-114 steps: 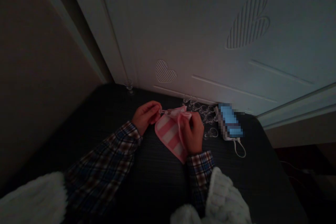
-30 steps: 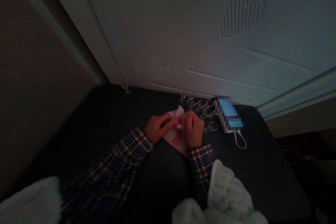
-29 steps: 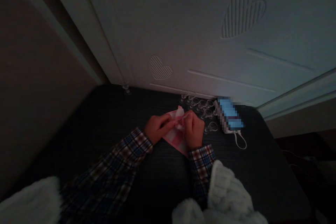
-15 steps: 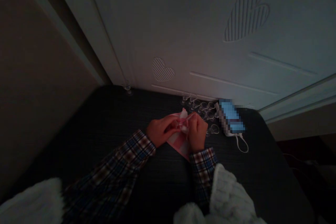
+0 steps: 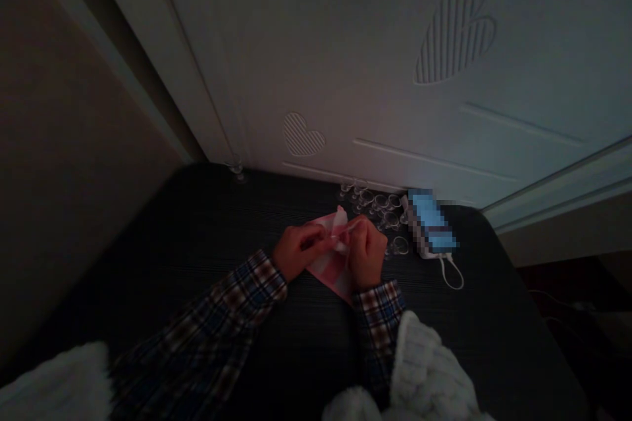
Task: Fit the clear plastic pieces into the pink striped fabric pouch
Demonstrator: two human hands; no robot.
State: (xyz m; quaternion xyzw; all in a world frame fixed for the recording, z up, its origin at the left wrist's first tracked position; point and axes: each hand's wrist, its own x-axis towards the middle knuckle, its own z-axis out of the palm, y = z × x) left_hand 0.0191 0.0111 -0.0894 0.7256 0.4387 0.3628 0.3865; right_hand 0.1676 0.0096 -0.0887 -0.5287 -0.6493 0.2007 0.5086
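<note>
A thin pink-and-white sheet or packet (image 5: pixel 332 268) lies slanted between my hands over the dark table; its exact kind is unclear in the dim light. My left hand (image 5: pixel 300 251) is closed at its left side, thumb and fingers pinching near the crumpled upper part. My right hand (image 5: pixel 368 253) makes a fist on the other side and grips a thin, see-through strip along the top. The fingertips of both hands meet close together around the pink-and-white material, so the exact grip points are partly hidden.
Several small clear pieces with round rings (image 5: pixel 381 201) stand behind my right hand, and a single clear piece (image 5: pixel 237 172) stands at the far left. A lit phone (image 5: pixel 433 220) with a white cable (image 5: pixel 451 273) lies to the right. A white heart-patterned panel (image 5: pixel 385 79) rises behind the table (image 5: pixel 207 223).
My left hand's fingers have shifted on the pink-and-white material and lifted slightly from it. The right fist keeps its grip. The whole view has moved slightly.
</note>
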